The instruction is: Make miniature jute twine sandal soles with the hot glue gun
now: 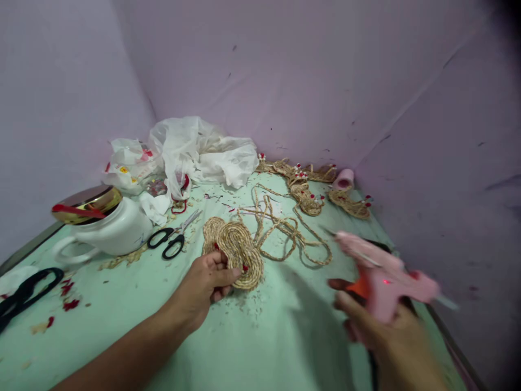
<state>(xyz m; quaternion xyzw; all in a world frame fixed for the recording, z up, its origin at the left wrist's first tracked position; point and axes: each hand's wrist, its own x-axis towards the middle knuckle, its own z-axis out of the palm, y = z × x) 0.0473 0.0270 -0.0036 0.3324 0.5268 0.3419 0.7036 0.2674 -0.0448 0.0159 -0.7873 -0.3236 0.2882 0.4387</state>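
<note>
My left hand is closed on the near edge of a coiled braided-rope piece, shaped like a small shoe sole, its thumb on top near a red spot. A second layer or piece of the coil shows behind its left side. A loose braided cord lies in loops just to the right. Off to the right, my right hand grips a pink hot glue gun by the handle, fingers near its orange trigger. The gun's nozzle points left and away; hand and gun are slightly blurred.
Black-handled scissors lie left of the coil, beside a white mug with a gold-rimmed round item on top. White plastic bags stand at the back. Finished-looking rope pieces with red beads and a pink roll sit along the wall.
</note>
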